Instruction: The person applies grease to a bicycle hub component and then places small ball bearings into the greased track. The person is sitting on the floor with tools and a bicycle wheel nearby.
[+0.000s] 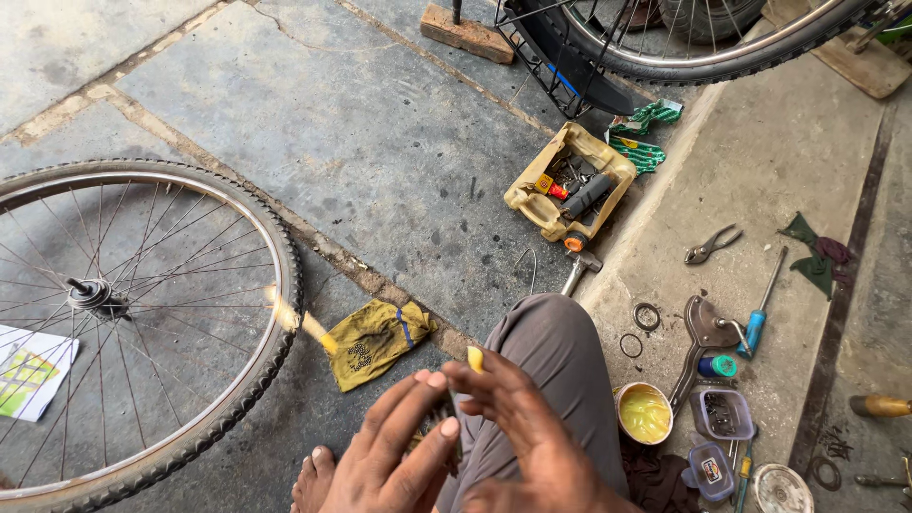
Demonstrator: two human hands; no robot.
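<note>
Head-worn view, steeply down, close.

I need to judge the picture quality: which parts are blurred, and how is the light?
Head view: both hands, left hand and right hand, are smeared by motion blur; the bicycle wheel and yellow tool tray are sharp; the light is soft and even, with no hard shadows or glare.

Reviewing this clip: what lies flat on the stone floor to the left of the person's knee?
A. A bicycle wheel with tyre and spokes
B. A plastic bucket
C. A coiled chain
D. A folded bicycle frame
A. A spoked bicycle wheel with its tyre on lies flat on the floor left of the knee, with a yellow cloth between them.
</note>
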